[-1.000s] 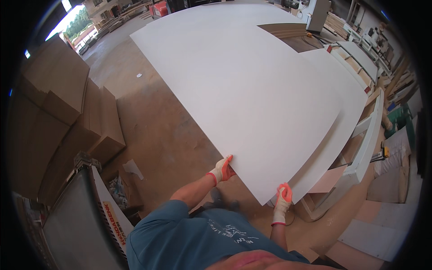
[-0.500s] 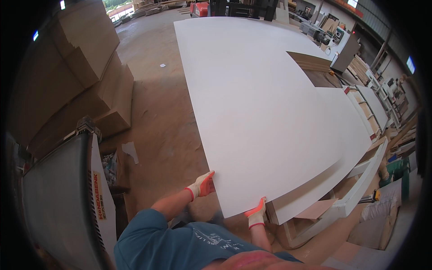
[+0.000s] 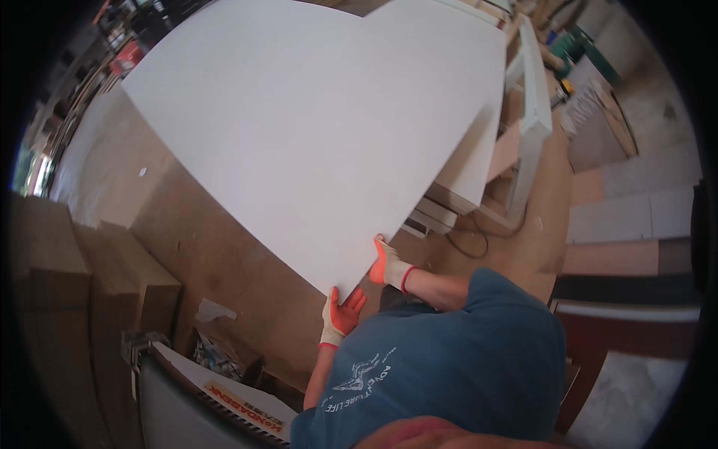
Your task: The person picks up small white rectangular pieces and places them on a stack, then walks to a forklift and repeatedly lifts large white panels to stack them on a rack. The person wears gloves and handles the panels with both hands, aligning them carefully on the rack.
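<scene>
Brown workshop floor (image 3: 217, 247) lies left. White sheet (image 3: 314, 135), broad, smooth, plain, spans centre to far side. I note left hand (image 3: 339, 318) at its near corner, fingers spread from thumb; right hand (image 3: 385, 265) pinches its right edge, thumb on top.

Side panel (image 3: 183, 364), white, on the machine at lower left: is carrying a yellowish rectangular label (image 3: 244, 408) with red lettering, larger Latin capitals running alongside smaller characters. Teal T-shirt (image 3: 471, 337): is showing white capital lettering (image 3: 380, 391) beside a white line-drawn emblem (image 3: 354, 376).
</scene>
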Available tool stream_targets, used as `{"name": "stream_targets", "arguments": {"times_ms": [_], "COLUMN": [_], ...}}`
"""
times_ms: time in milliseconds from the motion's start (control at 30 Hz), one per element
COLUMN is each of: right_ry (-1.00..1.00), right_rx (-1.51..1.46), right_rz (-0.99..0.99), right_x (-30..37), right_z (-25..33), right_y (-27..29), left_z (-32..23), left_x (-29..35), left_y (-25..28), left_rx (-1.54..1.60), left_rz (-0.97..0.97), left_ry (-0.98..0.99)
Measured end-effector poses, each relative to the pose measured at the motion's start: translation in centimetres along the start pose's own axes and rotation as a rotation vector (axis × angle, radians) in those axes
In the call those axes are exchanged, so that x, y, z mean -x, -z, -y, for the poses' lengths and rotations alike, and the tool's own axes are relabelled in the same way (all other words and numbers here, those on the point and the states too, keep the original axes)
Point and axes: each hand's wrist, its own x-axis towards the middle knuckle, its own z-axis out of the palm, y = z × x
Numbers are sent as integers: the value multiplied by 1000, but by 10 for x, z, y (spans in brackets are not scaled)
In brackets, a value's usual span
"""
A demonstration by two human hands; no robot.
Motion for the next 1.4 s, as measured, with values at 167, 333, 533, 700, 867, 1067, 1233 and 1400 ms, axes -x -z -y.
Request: {"name": "stream_targets", "arguments": {"times_ms": [167, 333, 533, 700, 867, 1067, 1233, 1400], "right_ry": [-133, -172, 597, 626, 241, -366, -337, -180], "right_rx": [-376, -258, -509, -512, -2319, -3333, -3468, -3557], "right_rz": [-58, 73, 3, -106, 642, 998, 948, 926], "right_x": [20, 24, -34, -79, -89, -72, -58, -68], "right_z": [-50, -79, 54, 123, 85, -2, -74, -125], "right_y": [-51, -58, 39, 67, 4, -76, -155, -202], "left_z": [-50, -110, -194, -265, -333, -388, -465, -581], "left_x": [41, 79, 112, 134, 143, 112, 131, 161], "left_y": [16, 49, 95, 120, 146, 183, 196, 209], "left_rx": [-128, -115, -152, -233, -17, 472, 504, 451], "left_rz": [-111, -322, -639, -807, -556, -256, -200, -333], "left_ry": [-71, -169, -231, -303, -682, -940, -869, -791]}}
